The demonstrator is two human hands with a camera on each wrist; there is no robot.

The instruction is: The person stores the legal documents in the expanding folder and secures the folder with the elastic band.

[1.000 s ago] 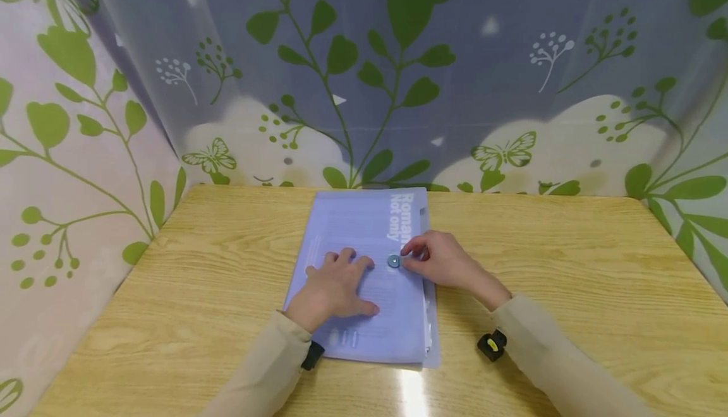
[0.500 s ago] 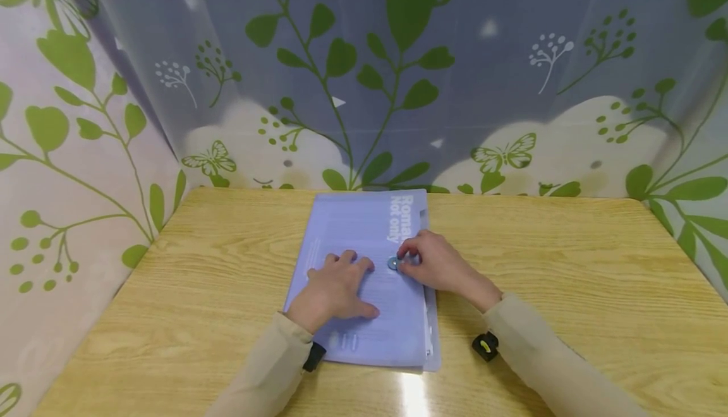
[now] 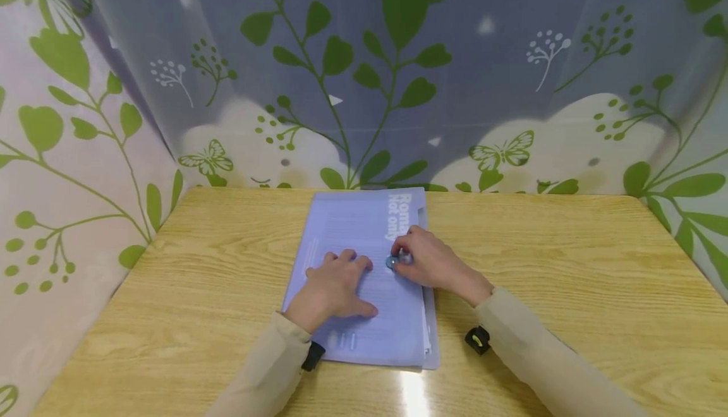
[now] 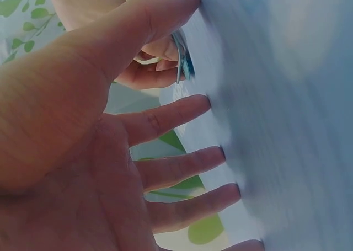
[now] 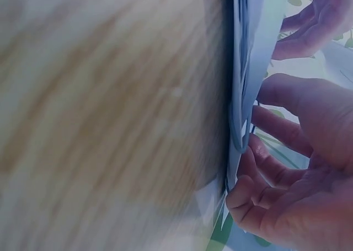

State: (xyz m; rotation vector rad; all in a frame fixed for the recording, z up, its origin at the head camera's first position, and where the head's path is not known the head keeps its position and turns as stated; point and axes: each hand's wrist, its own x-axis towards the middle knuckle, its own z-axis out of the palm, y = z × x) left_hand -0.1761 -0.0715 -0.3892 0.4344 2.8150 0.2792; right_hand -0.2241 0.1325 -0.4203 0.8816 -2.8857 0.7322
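Observation:
A translucent lilac document folder [image 3: 341, 221] with white lettering lies flat on the table, sheets of paper showing through it. My left hand [image 3: 335, 287] rests on its cover with fingers spread; the left wrist view shows the fingertips [image 4: 198, 101] touching the surface. A round teal button [image 3: 391, 261] sits near the folder's right side. Close against it, my right hand [image 3: 435, 262] has thumb and fingers bent together. A thin bluish cord [image 5: 234, 129] loops by the folder's edge toward these fingers, which appear to pinch it. The exact grip is partly hidden.
The folder lies on a wood-grain table [image 3: 227, 265]. A patterned curtain [image 3: 500, 107] with leaves and butterflies stands behind the table's far edge, and a similar cloth [image 3: 74, 170] hangs at the left.
My right hand has shifted slightly left and up, and its fingers now surround the right side of the teal button. My left hand stays on the folder.

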